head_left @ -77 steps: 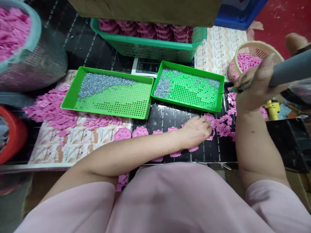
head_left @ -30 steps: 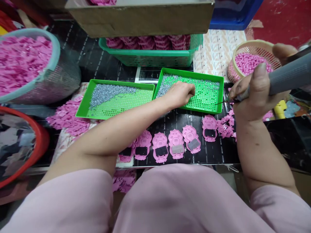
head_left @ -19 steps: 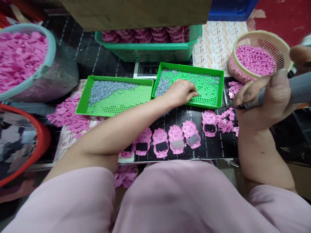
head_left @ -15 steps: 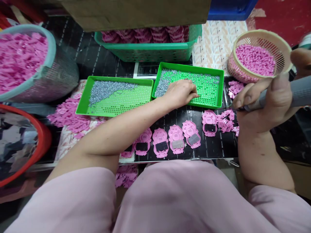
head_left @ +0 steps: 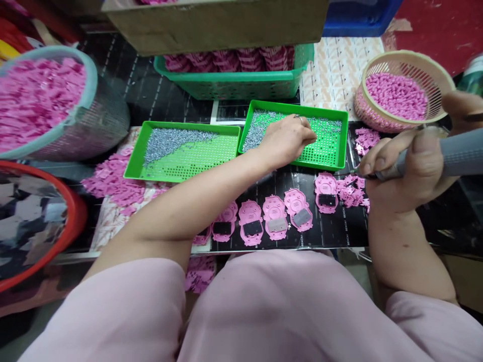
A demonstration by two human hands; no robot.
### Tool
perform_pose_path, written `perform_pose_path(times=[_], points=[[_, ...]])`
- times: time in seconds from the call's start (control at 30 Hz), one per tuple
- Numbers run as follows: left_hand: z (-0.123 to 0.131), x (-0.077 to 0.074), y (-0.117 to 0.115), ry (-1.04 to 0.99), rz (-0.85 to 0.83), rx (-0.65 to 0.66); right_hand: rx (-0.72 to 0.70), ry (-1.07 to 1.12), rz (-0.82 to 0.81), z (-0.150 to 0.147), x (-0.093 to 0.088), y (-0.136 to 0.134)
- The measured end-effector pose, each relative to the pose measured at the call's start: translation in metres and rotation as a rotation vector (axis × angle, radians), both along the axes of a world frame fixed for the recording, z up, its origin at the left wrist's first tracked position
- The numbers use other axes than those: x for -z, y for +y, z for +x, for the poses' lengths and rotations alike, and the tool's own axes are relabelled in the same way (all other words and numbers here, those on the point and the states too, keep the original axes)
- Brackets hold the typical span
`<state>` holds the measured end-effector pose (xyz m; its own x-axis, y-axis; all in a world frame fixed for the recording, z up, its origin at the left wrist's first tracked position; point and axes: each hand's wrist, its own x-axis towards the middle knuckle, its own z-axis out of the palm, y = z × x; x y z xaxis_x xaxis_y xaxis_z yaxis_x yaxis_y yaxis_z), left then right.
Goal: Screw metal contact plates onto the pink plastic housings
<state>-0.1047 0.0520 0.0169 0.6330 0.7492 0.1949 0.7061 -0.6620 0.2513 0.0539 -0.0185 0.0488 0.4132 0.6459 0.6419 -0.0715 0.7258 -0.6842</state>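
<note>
My left hand (head_left: 287, 139) is over the right green tray (head_left: 344, 143), its fingertips drawn together. Whatever they may pinch is too small to make out. Small silvery screws (head_left: 256, 131) lie heaped at that tray's left end and scattered along its back. On the right, my right hand (head_left: 405, 173) is wrapped round a grey power screwdriver (head_left: 462, 152), its thin bit pointing left. Pink toy-like casings (head_left: 275, 207) with black or grey plates form a row near the table's front edge. One casing (head_left: 326, 183) lies apart, to the left of the bit.
A left green tray (head_left: 130, 168) holds more screws. Small pink parts (head_left: 350, 191) lie below my right hand. A cream basket (head_left: 445, 80), a teal basket (head_left: 92, 85) and a red tub (head_left: 77, 216) stand around. A cardboard box (head_left: 219, 27) overhangs a green crate (head_left: 234, 85).
The view has shifted slightly, so most things sit a little lower and further right. My left hand has moved slightly up within the tray; the right hand's grip on the screwdriver is unchanged.
</note>
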Motion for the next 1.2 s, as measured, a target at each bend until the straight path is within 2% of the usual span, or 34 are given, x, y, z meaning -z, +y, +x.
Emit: perform_pose_path(times=[0.13,0.27,0.37,0.5,0.6,0.87,1.03,1.2], points=[[-0.004,0.006,0.008,0.032,-0.049,-0.04,0.012,0.018,0.027,0.002,0.003,0.005],[-0.004,0.003,-0.011,0.053,-0.065,-0.075,0.035,0.105,0.03,-0.002,0.0,0.013],[-0.002,0.003,-0.033,0.024,-0.02,0.019,0.004,0.103,-0.008,-0.009,-0.007,0.01],[-0.001,0.012,-0.054,-0.014,0.14,0.192,-0.189,-0.016,-0.081,-0.011,-0.014,-0.005],[-0.001,0.019,-0.06,-0.039,0.191,0.242,-0.276,-0.117,-0.026,-0.007,-0.017,-0.017],[0.002,0.022,-0.065,-0.115,0.153,0.289,-0.313,-0.254,-0.044,-0.001,-0.03,-0.03],[0.007,0.02,-0.071,-0.105,0.147,0.282,-0.277,-0.209,-0.054,-0.004,-0.024,-0.036],[0.015,0.021,-0.077,-0.058,-0.004,0.28,-0.254,-0.186,-0.129,-0.006,-0.01,-0.042]])
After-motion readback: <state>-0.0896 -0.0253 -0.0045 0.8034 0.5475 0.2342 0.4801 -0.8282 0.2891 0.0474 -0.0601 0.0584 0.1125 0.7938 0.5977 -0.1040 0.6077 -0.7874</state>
